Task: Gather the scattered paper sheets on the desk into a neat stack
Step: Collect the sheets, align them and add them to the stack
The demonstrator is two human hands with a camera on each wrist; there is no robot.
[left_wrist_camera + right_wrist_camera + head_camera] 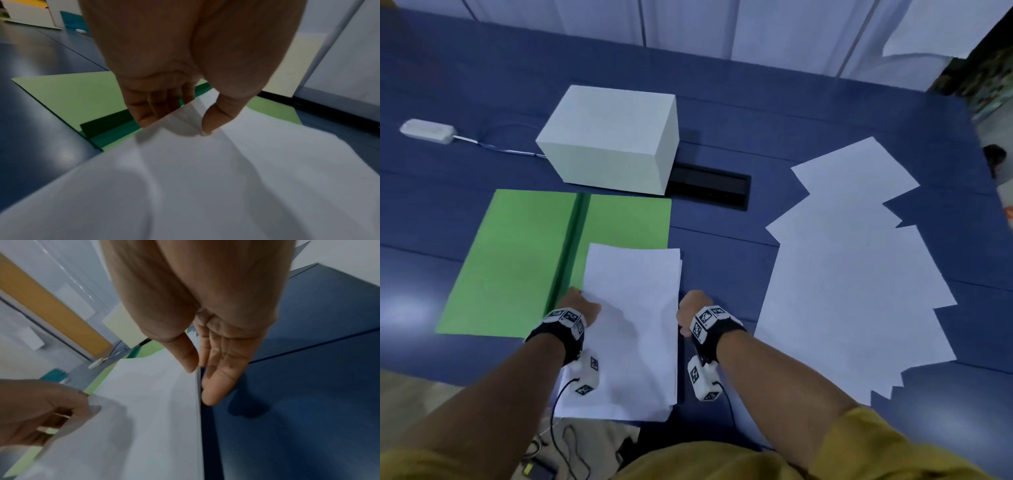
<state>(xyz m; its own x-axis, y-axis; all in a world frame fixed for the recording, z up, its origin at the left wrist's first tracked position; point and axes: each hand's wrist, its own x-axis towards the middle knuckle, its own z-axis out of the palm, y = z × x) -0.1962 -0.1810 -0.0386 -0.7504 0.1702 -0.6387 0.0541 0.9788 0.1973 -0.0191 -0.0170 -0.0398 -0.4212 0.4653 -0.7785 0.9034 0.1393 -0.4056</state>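
Gathered stack point(631, 318) sits btwn both hands at near table point(722, 246) edge, its far part overlapping green folder point(517, 260). Left hand point(578, 306) pinches stack's left edge, thumb on top, fingers point(144, 112) underneath. Right hand point(693, 308) grips right edge: thumb on top, fingers point(218, 378) fairly straight along the side. Sheets white, edges roughly aligned, top slightly rippled. Loose sheets point(852, 274) lie fanned & overlapping well to the right.

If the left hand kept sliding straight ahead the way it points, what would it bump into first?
Probably the big white rectangular box. The left hand pinches the white paper stack over the flat green folder; depth is unclear.
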